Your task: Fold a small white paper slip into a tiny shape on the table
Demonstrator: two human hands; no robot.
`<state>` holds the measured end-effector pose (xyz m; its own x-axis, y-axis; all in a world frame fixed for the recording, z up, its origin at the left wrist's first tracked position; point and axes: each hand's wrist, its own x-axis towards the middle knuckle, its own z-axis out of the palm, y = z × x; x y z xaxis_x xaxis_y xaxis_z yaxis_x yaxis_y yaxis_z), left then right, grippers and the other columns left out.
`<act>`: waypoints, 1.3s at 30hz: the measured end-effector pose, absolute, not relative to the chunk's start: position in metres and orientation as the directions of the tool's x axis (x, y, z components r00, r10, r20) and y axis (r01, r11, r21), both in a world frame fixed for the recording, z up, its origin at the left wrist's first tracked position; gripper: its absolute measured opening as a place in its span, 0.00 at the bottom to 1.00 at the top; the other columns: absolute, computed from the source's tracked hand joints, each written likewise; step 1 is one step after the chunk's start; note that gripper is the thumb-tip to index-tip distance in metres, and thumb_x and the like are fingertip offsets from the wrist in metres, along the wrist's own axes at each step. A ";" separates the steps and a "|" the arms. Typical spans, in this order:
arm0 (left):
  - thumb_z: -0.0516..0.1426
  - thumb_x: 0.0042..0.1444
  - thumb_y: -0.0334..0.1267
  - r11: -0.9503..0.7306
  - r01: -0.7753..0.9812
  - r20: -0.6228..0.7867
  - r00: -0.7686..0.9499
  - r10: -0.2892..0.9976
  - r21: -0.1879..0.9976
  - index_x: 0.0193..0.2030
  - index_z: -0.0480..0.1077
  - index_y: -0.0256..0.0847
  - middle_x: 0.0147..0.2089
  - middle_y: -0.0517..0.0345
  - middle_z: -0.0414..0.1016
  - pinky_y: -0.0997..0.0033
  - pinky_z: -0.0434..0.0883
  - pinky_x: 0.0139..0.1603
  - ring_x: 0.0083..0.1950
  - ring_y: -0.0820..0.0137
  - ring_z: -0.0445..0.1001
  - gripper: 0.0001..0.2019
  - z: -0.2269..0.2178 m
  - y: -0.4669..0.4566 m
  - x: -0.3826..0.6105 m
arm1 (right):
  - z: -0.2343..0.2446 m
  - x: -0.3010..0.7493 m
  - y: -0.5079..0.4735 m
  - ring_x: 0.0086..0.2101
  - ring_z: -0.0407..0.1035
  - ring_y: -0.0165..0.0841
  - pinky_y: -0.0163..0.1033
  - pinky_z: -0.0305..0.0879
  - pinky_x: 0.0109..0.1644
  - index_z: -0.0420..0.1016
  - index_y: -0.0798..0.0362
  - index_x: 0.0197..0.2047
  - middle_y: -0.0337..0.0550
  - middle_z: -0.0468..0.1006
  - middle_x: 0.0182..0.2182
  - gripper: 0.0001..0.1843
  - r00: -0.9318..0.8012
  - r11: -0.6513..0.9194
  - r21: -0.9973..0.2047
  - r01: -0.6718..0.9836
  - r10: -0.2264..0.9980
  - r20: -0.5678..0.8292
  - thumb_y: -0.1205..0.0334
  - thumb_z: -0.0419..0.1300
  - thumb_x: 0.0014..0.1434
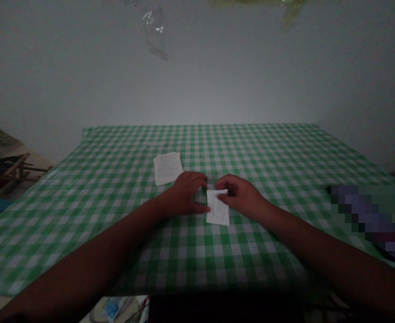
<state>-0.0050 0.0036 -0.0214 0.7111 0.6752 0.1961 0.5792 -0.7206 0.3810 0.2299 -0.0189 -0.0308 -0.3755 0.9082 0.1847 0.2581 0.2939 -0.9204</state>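
A small folded sheet of printed paper (219,213) lies on the checked cloth in front of me, its top edge folded over. My right hand (240,190) pinches this paper at its upper right, thumb on top and fingers behind the fold. At the paper's left side is my left hand (188,193), its thumb and fingers spread apart. The left thumb tip touches the paper's left edge, while the left fingertips are near its top corner. Just beyond the left hand rests a stack of printed paper sheets (168,168), slightly fanned.
A green and white checked tablecloth (267,152) covers the table, which meets a pale wall (217,67). At the right edge is a dark, pixelated object (368,220). Wooden-framed furniture (22,166) stands on the floor to the left, and items show below the front edge.
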 end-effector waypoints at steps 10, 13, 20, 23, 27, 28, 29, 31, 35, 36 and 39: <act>0.65 0.54 0.44 -0.556 0.514 0.167 0.618 0.768 0.653 0.52 0.68 0.45 0.53 0.54 0.73 0.54 0.68 0.59 0.54 0.61 0.72 0.20 -0.005 -0.014 0.008 | -0.032 0.227 -0.017 0.41 0.73 0.36 0.44 0.73 0.42 0.70 0.47 0.42 0.40 0.75 0.40 0.18 -0.282 0.054 -0.998 -0.044 0.957 0.064 0.63 0.67 0.47; 0.61 0.58 0.43 -0.415 0.444 0.138 0.533 0.835 0.794 0.42 0.70 0.43 0.42 0.58 0.76 0.59 0.72 0.51 0.45 0.66 0.75 0.09 -0.003 -0.018 0.014 | -0.031 0.225 -0.017 0.40 0.73 0.34 0.44 0.72 0.43 0.71 0.47 0.41 0.39 0.74 0.41 0.18 -0.223 0.036 -0.991 -0.130 0.973 0.064 0.63 0.68 0.46; 0.62 0.57 0.44 -0.281 0.317 0.122 0.440 0.890 0.906 0.36 0.71 0.41 0.36 0.58 0.76 0.65 0.73 0.41 0.38 0.68 0.75 0.10 -0.007 -0.022 0.019 | -0.024 0.227 -0.023 0.36 0.73 0.33 0.44 0.71 0.42 0.75 0.49 0.42 0.39 0.77 0.36 0.15 -0.287 0.062 -0.996 -0.063 0.955 0.078 0.58 0.69 0.50; 0.62 0.56 0.43 -0.289 0.327 0.124 0.443 0.888 0.900 0.36 0.72 0.40 0.35 0.58 0.77 0.65 0.73 0.41 0.38 0.68 0.75 0.08 -0.004 -0.027 0.021 | -0.017 0.227 -0.028 0.33 0.72 0.33 0.41 0.70 0.38 0.78 0.50 0.39 0.39 0.77 0.32 0.11 -0.378 0.084 -0.996 -0.034 0.921 0.091 0.55 0.67 0.55; 0.62 0.55 0.41 -0.308 0.319 0.151 0.434 0.888 0.896 0.35 0.73 0.40 0.35 0.59 0.77 0.66 0.72 0.42 0.37 0.69 0.75 0.07 0.000 -0.031 0.023 | -0.011 0.227 -0.030 0.30 0.70 0.31 0.38 0.67 0.34 0.78 0.51 0.33 0.38 0.74 0.29 0.10 -0.380 0.164 -0.986 0.014 0.913 0.147 0.53 0.67 0.56; 0.62 0.55 0.40 -0.315 0.319 0.160 0.429 0.889 0.894 0.35 0.73 0.39 0.35 0.59 0.77 0.66 0.72 0.42 0.37 0.69 0.75 0.07 0.000 -0.032 0.023 | -0.011 0.227 -0.030 0.30 0.69 0.30 0.38 0.66 0.33 0.78 0.51 0.32 0.37 0.74 0.28 0.10 -0.372 0.164 -0.986 0.023 0.917 0.144 0.53 0.67 0.56; 0.62 0.55 0.40 -0.320 0.320 0.167 0.425 0.889 0.892 0.36 0.73 0.39 0.35 0.59 0.77 0.67 0.72 0.42 0.37 0.69 0.75 0.07 0.000 -0.032 0.023 | -0.011 0.228 -0.030 0.29 0.69 0.30 0.38 0.65 0.33 0.78 0.51 0.32 0.37 0.74 0.28 0.10 -0.366 0.160 -0.987 0.026 0.920 0.139 0.53 0.67 0.56; 0.63 0.55 0.39 -0.323 0.320 0.172 0.421 0.891 0.891 0.36 0.73 0.39 0.35 0.59 0.77 0.68 0.71 0.41 0.38 0.70 0.75 0.06 -0.001 -0.032 0.023 | -0.011 0.228 -0.029 0.29 0.68 0.30 0.37 0.65 0.32 0.79 0.51 0.32 0.38 0.74 0.28 0.09 -0.359 0.156 -0.988 0.018 0.923 0.139 0.54 0.67 0.56; 0.63 0.55 0.39 -0.321 0.313 0.175 0.417 0.892 0.894 0.35 0.73 0.38 0.35 0.59 0.77 0.69 0.71 0.41 0.37 0.70 0.75 0.07 -0.001 -0.032 0.023 | -0.010 0.228 -0.029 0.29 0.68 0.29 0.37 0.63 0.33 0.79 0.52 0.32 0.37 0.74 0.28 0.07 -0.356 0.163 -0.987 -0.004 0.922 0.154 0.57 0.67 0.55; 0.63 0.55 0.39 -0.323 0.311 0.175 0.420 0.891 0.894 0.35 0.73 0.38 0.35 0.59 0.77 0.69 0.71 0.41 0.37 0.70 0.75 0.06 -0.001 -0.032 0.023 | -0.010 0.228 -0.030 0.29 0.68 0.29 0.37 0.63 0.33 0.79 0.52 0.32 0.37 0.74 0.28 0.07 -0.356 0.160 -0.987 -0.003 0.922 0.151 0.57 0.67 0.55; 0.63 0.55 0.38 -0.319 0.317 0.170 0.419 0.892 0.893 0.35 0.74 0.39 0.35 0.59 0.78 0.69 0.71 0.41 0.37 0.70 0.75 0.06 0.001 -0.033 0.023 | -0.009 0.229 -0.030 0.30 0.68 0.29 0.37 0.63 0.33 0.80 0.52 0.32 0.37 0.75 0.29 0.06 -0.367 0.128 -0.992 -0.007 0.922 0.122 0.58 0.67 0.55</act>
